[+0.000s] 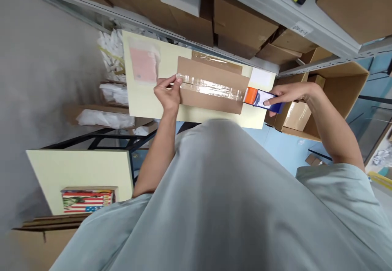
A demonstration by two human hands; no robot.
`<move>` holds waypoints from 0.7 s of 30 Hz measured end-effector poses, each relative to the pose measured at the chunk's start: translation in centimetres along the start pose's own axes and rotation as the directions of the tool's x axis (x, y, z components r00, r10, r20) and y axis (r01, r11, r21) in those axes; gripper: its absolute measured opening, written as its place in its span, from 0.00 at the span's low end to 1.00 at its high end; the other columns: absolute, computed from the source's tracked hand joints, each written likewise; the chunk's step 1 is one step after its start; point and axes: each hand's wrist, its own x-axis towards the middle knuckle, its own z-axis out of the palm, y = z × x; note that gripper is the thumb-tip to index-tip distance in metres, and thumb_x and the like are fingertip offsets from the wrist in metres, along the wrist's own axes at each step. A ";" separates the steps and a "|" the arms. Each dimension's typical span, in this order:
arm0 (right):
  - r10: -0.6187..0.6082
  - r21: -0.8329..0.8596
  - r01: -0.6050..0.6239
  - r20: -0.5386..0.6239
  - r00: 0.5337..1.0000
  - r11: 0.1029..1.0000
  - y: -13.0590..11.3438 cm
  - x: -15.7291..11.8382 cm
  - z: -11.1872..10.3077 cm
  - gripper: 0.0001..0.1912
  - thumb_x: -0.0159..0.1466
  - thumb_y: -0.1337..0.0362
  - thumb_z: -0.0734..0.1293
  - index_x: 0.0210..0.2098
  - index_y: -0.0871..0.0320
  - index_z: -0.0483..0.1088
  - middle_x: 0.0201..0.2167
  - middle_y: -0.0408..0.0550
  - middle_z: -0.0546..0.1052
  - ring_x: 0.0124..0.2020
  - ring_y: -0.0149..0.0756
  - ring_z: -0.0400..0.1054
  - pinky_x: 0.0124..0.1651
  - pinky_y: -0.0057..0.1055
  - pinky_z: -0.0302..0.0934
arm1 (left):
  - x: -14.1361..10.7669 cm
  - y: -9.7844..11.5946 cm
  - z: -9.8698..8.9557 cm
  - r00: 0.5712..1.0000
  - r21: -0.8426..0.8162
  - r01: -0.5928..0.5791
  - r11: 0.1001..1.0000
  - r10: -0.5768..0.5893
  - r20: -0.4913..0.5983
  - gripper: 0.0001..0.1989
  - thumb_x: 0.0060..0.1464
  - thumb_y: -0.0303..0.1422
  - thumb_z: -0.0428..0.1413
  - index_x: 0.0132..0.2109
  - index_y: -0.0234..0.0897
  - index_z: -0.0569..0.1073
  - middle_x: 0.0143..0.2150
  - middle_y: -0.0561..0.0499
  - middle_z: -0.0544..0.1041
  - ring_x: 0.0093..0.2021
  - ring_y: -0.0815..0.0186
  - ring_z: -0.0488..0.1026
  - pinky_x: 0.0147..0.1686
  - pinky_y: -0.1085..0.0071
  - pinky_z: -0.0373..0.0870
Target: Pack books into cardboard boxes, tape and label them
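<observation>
A flat brown cardboard box (pixel 211 73) lies on the pale yellow tabletop (pixel 143 99). Shiny clear packing tape (pixel 211 89) runs lengthwise over its top. My left hand (pixel 168 93) is closed at the box's left end, thumb on the tape's end and fingers at the edge; the exact fingertip contact is partly hidden. At the box's right end, my right hand (pixel 283 95) grips a tape dispenser (pixel 263 99) with a dark blue body and an orange front. The dispenser's front is at the box's right edge, where the tape meets it.
Shelving with a metal beam (pixel 275 9) and cardboard boxes runs behind the table. A large open carton (pixel 339 95) stands at right. A pink sheet (pixel 143 63) lies left on the table. Lower left, a second table (pixel 82 165) carries a flag-printed box (pixel 87 201).
</observation>
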 end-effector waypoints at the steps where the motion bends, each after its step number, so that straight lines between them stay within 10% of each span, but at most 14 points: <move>1: -0.004 0.014 0.003 0.067 0.998 1.000 2.1 -0.8 -0.4 0.29 0.65 0.37 0.83 0.42 0.59 0.86 0.39 0.52 0.89 0.45 0.44 0.85 0.52 0.38 0.79 | -0.1 0.2 0.0 1.000 0.017 0.000 1.000 0.000 -0.010 0.04 0.64 0.27 0.71 0.46 0.31 0.88 0.45 0.48 0.84 0.49 0.63 0.81 0.56 0.67 0.79; 7: -0.035 0.141 0.004 0.222 0.974 0.990 6.9 0.0 -1.0 0.30 0.67 0.38 0.82 0.41 0.62 0.85 0.43 0.53 0.89 0.47 0.42 0.85 0.50 0.34 0.76 | -0.1 0.9 0.6 0.997 0.121 0.018 0.993 -0.009 -0.074 0.08 0.68 0.21 0.68 0.53 0.25 0.87 0.47 0.49 0.84 0.46 0.68 0.78 0.57 0.68 0.78; 21: -0.001 -0.176 -0.002 -0.017 1.000 0.984 2.3 6.7 4.8 0.24 0.73 0.43 0.78 0.44 0.61 0.83 0.33 0.57 0.87 0.45 0.58 0.85 0.49 0.42 0.74 | 0.2 0.7 1.3 0.990 0.100 0.068 0.993 -0.055 -0.132 0.12 0.65 0.20 0.68 0.54 0.28 0.87 0.53 0.46 0.90 0.49 0.66 0.83 0.60 0.65 0.81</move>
